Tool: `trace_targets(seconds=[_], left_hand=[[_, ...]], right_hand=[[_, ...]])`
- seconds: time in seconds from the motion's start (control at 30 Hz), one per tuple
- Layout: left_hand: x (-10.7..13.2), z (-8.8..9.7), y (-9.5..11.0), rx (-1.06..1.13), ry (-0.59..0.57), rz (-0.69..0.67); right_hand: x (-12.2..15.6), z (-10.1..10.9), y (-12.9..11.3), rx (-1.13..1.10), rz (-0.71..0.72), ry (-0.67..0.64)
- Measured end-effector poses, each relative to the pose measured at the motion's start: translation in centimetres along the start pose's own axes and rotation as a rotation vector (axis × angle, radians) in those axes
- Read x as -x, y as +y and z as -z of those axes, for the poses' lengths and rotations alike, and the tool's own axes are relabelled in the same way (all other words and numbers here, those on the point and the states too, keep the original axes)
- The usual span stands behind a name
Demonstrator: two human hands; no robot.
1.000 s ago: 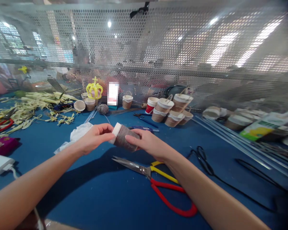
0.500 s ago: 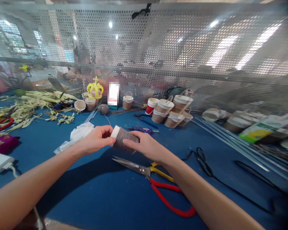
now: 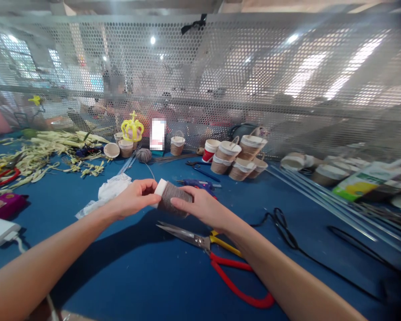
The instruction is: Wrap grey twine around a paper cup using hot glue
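Two arms [image 3: 65, 245] slant inward, fingers [image 3: 182, 205] of left hand [image 3: 133, 198] and right hand [image 3: 203, 206] gripping a tilted grey yarn-wrapped cylinder [image 3: 169, 194], white at its left end.

Two bare forearms [image 3: 73, 247], smoothly tapering, slender bare wrists [image 3: 224, 217], slim bare fingers [image 3: 181, 205], left and right

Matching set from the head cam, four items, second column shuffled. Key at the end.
1. yarn-wrapped cup
2. yarn ball
3. long-bladed scissors
4. crown ornament

A. yellow, topped with a cross
B. held between left hand and right hand
C. lying on the blue table, red and yellow grips
D. grey, a strand running from it toward the hands

Pairs: 1-B, 2-D, 3-C, 4-A
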State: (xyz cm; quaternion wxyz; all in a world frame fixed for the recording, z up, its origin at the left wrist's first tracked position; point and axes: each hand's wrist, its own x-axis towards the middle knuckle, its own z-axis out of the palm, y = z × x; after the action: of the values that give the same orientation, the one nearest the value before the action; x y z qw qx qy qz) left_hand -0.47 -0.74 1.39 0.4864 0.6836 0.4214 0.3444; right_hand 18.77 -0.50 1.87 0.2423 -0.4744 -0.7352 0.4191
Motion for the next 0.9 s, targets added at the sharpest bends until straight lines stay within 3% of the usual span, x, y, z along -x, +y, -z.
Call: trace_targets(seconds=[0.17,0.37,0.57,0.9], left_hand=[[-0.3,0.3,-0.1,0.158,0.027,0.031],[-1.3,1.2,-1.0,0.440,0.263,0.078],[-1.4,1.1,-0.2,0.409,0.061,0.170],[-1.1,-0.6,0.0,0.518,0.091,0.340]], right_hand=[[0.0,-0.2,-0.1,0.030,0.022,0.014],[0.2,-1.1,-0.1,0.312,0.267,0.271],[0.3,-1.9,0.2,0.563,0.511,0.365],[1.7,-2.8,1.2,0.899,0.613,0.394]])
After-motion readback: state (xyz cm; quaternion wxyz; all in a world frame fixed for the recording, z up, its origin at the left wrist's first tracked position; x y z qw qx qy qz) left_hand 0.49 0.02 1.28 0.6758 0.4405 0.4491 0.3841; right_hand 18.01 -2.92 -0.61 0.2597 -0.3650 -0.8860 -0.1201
